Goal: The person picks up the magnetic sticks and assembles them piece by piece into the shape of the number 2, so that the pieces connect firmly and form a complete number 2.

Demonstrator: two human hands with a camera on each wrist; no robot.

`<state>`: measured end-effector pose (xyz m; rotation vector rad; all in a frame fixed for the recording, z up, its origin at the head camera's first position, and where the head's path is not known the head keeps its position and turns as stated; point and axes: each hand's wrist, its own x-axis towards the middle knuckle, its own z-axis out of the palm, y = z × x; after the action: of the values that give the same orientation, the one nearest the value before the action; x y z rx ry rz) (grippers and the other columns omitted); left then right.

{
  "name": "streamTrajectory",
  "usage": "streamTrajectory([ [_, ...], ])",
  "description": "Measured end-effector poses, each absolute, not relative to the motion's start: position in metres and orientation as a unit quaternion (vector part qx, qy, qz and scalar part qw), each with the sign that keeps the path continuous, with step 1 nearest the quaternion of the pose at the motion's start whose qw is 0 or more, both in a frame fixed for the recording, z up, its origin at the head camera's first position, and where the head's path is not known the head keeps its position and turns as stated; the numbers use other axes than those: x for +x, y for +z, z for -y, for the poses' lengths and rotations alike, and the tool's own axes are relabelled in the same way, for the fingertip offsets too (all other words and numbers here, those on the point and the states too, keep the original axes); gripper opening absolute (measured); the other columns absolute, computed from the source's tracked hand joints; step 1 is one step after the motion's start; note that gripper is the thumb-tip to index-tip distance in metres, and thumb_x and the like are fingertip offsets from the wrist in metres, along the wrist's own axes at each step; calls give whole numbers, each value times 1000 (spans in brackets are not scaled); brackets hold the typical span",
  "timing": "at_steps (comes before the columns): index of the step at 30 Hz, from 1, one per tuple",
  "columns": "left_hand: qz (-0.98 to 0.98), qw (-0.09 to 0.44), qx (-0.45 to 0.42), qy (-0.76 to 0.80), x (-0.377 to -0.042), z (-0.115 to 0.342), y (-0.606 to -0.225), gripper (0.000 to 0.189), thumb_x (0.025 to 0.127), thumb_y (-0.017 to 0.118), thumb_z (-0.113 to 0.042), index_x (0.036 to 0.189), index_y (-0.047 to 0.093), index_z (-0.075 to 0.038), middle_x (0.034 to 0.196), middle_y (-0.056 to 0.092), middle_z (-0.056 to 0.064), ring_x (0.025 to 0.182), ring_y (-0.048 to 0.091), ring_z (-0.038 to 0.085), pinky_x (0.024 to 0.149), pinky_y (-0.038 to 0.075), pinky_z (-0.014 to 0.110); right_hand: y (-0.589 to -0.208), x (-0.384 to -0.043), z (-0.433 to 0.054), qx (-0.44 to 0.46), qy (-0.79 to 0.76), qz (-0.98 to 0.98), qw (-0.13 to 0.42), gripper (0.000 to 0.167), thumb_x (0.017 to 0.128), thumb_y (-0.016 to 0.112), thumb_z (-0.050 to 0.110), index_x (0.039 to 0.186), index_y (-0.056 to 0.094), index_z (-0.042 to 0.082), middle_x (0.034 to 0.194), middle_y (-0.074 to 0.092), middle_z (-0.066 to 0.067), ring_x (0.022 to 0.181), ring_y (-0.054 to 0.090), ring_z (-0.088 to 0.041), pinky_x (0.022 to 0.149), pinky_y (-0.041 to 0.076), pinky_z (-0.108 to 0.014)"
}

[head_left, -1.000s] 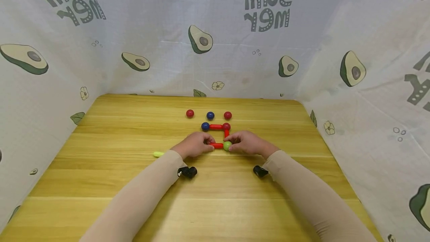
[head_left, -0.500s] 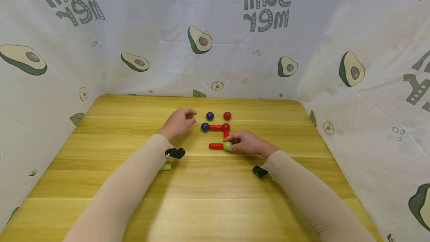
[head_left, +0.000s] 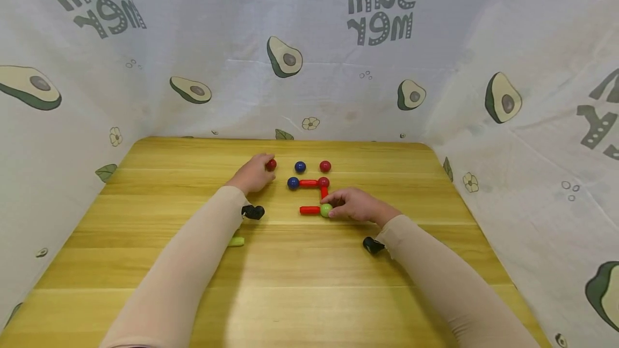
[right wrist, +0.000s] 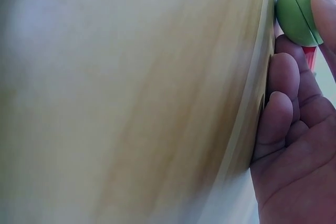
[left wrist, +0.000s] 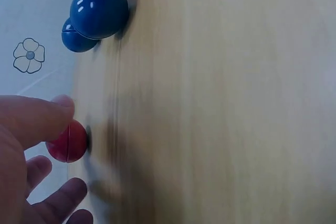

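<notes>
My left hand [head_left: 254, 174] is at a loose red ball [head_left: 271, 165] near the table's back edge. In the left wrist view its thumb overlaps that red ball [left wrist: 68, 142], while the other fingers stand spread apart below it. My right hand [head_left: 357, 205] pinches a green ball [head_left: 326, 210], seen also as a green ball [right wrist: 299, 15] under the thumb in the right wrist view. From this ball one red stick [head_left: 310, 210] points left with a free end. Another red stick [head_left: 324, 192] runs back to a red ball [head_left: 323, 182], joined by a further red stick [head_left: 308, 183] to a blue ball [head_left: 293, 183].
Behind the joined pieces lie a loose blue ball [head_left: 300, 166] and a second loose red ball [head_left: 325, 166]. A yellow-green stick [head_left: 236, 241] shows partly beside the left forearm. Printed cloth [head_left: 329, 90] hangs around the wooden table [head_left: 300, 294].
My left hand has let go of the left-pointing red stick and moved back and left to the loose red ball. My right hand stays on the green ball.
</notes>
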<state>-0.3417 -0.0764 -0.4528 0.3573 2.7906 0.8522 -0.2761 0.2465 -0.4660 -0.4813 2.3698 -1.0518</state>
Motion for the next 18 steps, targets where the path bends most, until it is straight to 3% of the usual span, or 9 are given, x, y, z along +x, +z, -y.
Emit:
streamTrajectory([
  [10,-950,91,115,274,-342,79,-458,52,106,64,-19,155,49,-9,157,50,18,146,48,38,122,39,53,-463,-274,-244,-169,-397,-866,255,37,98,77,18,134,72,11,131,72,-6,117,61,-20,110,50,-45],
  [18,-954,94,100,266,-340,79,-460,43,108,61,-20,150,55,-13,151,58,16,139,55,37,119,43,51,-464,-276,-245,-170,-392,-868,254,37,98,77,19,134,72,12,130,72,-6,116,60,-20,110,50,-45],
])
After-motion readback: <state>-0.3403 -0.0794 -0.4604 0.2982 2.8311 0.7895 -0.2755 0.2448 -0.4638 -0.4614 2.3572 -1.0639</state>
